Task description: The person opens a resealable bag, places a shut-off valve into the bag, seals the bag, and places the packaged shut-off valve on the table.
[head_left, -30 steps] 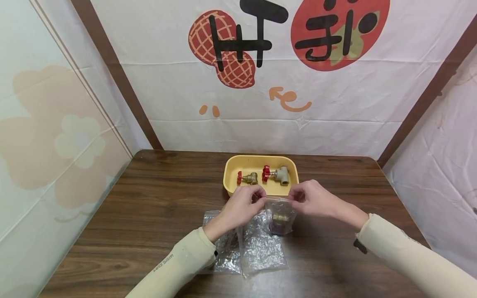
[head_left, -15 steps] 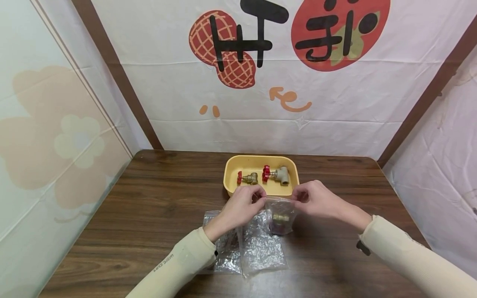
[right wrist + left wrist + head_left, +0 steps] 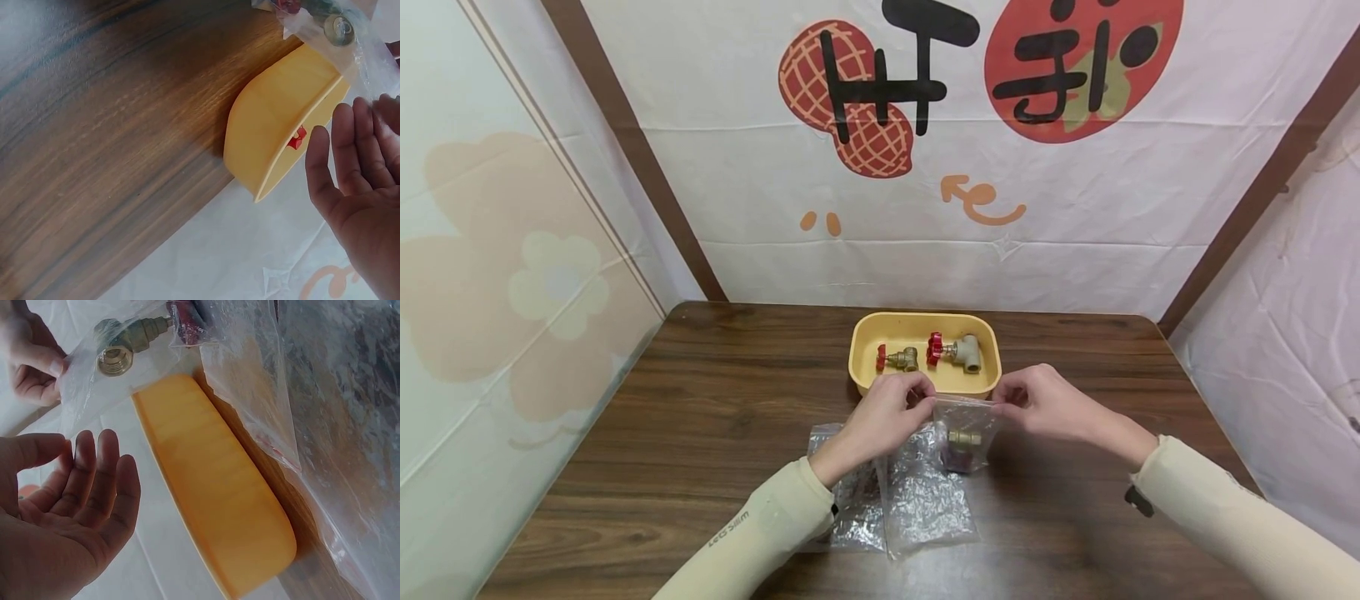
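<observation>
Brown wood-grain table (image 3: pixel 760 375), white cloth wall (image 3: pixel 910 275), left fingers (image 3: pixel 912 381) and right fingers (image 3: pixel 1015 381) pinching clear bag (image 3: pixel 967 419)

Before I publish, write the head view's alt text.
Left hand and right hand pinch a clear bag containing a valve by its top. Beyond, a yellow tray holds two red-handled valves; more bags lie on the table.

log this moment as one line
left hand: pinches bag | right hand: pinches bag's other side | in bag: valve | in tray: two valves | on table: tray, other bags
</observation>
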Demonstrator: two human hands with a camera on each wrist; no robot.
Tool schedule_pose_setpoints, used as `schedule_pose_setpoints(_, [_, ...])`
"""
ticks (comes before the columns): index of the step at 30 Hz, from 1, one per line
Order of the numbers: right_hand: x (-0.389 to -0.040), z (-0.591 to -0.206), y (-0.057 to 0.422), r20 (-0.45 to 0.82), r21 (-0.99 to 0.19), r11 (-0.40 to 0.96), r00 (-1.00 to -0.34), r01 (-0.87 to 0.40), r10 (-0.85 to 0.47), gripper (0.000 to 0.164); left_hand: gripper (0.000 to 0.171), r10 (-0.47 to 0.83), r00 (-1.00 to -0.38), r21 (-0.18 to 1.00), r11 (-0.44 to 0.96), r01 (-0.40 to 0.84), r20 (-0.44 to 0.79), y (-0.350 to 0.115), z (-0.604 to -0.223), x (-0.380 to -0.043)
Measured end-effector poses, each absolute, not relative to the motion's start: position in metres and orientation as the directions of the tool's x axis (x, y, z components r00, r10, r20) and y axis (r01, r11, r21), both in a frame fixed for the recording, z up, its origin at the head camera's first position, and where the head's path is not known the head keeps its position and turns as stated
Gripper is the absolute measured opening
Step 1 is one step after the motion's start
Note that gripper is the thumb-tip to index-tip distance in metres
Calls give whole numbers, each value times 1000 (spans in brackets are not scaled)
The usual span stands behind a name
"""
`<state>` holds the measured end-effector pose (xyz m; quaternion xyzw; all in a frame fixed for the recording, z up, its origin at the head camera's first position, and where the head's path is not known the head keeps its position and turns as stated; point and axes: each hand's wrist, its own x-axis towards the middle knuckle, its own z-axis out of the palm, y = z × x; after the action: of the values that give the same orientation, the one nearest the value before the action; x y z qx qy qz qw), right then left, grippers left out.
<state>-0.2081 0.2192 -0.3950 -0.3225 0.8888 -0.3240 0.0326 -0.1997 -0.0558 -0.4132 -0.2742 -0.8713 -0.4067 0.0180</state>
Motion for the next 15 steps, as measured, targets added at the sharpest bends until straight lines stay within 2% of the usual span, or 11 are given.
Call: schedule_pose_setpoints(15, [-207,-393,225,149,-584,593,-791,-554,-593,16,8,468,-846,706,508,494,255,-54,-412,-200])
